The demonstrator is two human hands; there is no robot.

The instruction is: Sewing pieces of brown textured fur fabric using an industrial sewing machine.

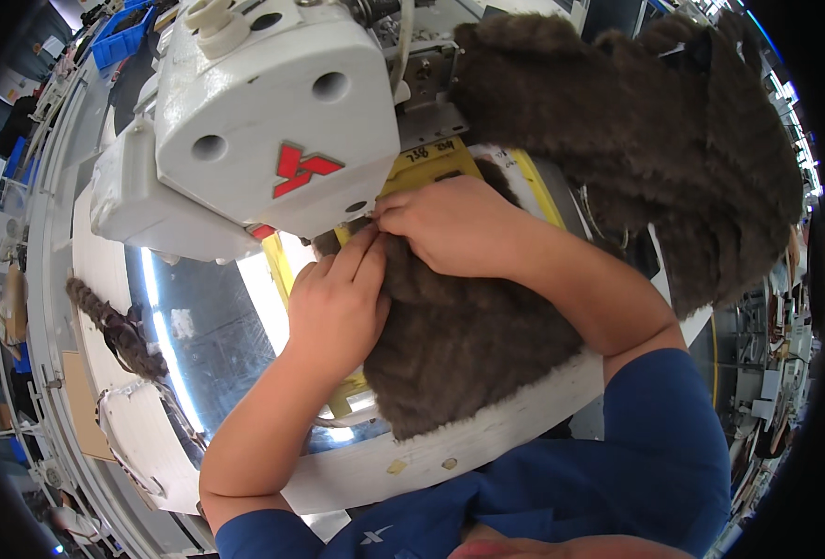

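The white sewing machine head (263,121) looms over both hands, blocking the needle area. The left hand (338,307) presses flat on the brown fur fabric (468,345); the right hand (450,228) pinches its edge beside the machine. More fur drapes up to the right, and a braided strip (114,326) lies at the left. The glossy table (207,335) lies bare left of the hands.
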